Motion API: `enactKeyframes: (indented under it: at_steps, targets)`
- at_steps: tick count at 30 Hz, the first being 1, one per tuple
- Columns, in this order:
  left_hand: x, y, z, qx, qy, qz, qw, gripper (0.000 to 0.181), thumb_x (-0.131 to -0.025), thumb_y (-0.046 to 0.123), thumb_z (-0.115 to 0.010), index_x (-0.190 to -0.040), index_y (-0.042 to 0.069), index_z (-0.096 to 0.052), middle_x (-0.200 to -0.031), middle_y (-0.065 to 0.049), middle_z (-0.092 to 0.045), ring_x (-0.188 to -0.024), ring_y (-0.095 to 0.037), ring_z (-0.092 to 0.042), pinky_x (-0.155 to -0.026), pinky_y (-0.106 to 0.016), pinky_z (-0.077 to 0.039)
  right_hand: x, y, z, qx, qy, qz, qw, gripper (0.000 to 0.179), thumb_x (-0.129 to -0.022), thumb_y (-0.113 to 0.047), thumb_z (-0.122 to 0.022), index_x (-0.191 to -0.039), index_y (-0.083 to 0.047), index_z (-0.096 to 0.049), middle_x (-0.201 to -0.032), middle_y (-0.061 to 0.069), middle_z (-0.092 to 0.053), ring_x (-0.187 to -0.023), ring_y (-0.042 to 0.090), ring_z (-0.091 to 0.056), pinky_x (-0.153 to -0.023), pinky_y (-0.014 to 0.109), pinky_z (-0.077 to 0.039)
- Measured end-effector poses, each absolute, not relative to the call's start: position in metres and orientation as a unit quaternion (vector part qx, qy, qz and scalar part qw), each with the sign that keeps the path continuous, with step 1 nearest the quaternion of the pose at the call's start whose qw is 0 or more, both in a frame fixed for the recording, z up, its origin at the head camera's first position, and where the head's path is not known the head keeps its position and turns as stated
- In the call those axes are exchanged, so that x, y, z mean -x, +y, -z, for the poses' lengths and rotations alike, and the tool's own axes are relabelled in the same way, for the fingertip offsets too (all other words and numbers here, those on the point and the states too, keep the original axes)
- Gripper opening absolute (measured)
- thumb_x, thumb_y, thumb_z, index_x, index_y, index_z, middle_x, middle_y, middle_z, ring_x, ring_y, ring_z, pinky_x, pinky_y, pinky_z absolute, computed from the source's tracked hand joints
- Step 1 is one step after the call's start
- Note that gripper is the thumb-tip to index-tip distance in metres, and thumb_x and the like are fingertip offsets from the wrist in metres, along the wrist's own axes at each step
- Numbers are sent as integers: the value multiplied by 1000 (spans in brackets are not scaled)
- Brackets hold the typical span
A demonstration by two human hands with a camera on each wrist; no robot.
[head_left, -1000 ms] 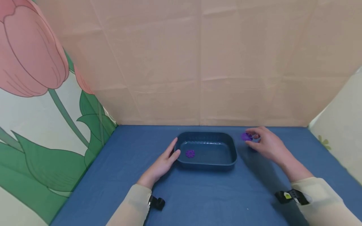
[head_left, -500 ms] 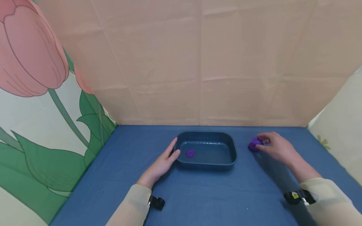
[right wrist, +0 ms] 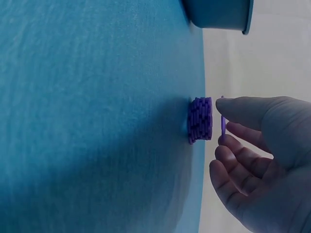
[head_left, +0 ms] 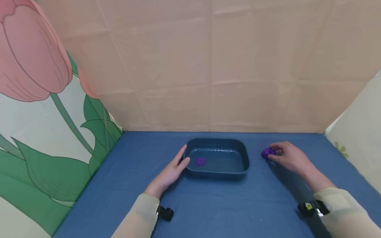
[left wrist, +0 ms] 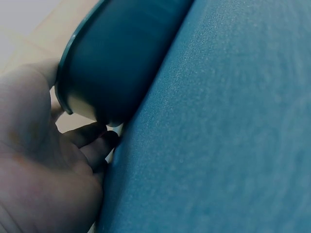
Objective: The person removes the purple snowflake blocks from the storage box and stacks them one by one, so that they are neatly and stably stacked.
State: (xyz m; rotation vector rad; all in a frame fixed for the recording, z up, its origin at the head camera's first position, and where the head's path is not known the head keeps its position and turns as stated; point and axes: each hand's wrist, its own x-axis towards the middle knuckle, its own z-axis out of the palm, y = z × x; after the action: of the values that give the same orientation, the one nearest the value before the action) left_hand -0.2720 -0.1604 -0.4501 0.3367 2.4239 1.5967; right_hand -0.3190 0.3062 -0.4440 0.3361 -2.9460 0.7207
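My left hand [head_left: 168, 172] rests on the left end of a dark blue rectangular basin [head_left: 218, 174], thumb and fingers along the outside of its rim. In the left wrist view the fingertips [left wrist: 99, 141] touch low on the basin's outer wall. One purple notched plastic disc [head_left: 200, 161] lies flat inside the basin, toward its left side. To the right of the basin, my right hand [head_left: 289, 157] pinches a thin purple disc [right wrist: 223, 122] between thumb and fingers. A short stack of purple discs [right wrist: 200, 119] stands just under it on the cloth, with a narrow gap between.
A blue cloth [head_left: 220, 208] covers the table, which ends at a beige backdrop [head_left: 208, 72]. A flower-printed panel [head_left: 68, 132] borders the left side and a pale panel [head_left: 354, 132] the right. Black cameras [head_left: 165, 213] sit on both wrists.
My right hand has moved right and toward me with purple discs, then lowered slightly. The purple stack now shows on the cloth beneath its fingers. The left hand and basin have stayed put.
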Motion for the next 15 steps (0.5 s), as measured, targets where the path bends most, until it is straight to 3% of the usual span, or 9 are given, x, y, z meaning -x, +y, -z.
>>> enactKeyframes:
  at_steps: [4, 9, 15]
  targets:
    - [265, -159, 438, -120, 824, -542, 111, 70, -95, 61, -47, -154, 44, -13, -159, 16, -12, -146, -14, -9, -115, -54, -11, 320, 305, 446, -111, -963, -242, 44, 49, -87, -32, -74, -122, 1, -64, -113, 25, -61, -98, 37, -61, -75, 52, -49]
    - [265, -158, 437, -121, 826, -541, 106, 69, -96, 60, -47, -155, 43, -15, -160, 14, -14, -146, -15, -10, -115, -55, -11, 321, 305, 447, -108, -962, -246, 38, 47, -88, -31, -74, -121, 0, -65, -113, 24, -61, -97, 36, -61, -74, 51, -49]
    - [273, -161, 451, -120, 828, -539, 100, 71, -94, 64, -46, -155, 45, -13, -158, 22, -13, -145, -10, -9, -115, -54, -11, 321, 304, 448, -105, -963, -246, 33, 47, -88, -31, -74, -121, 0, -65, -113, 25, -60, -97, 36, -60, -73, 51, -49]
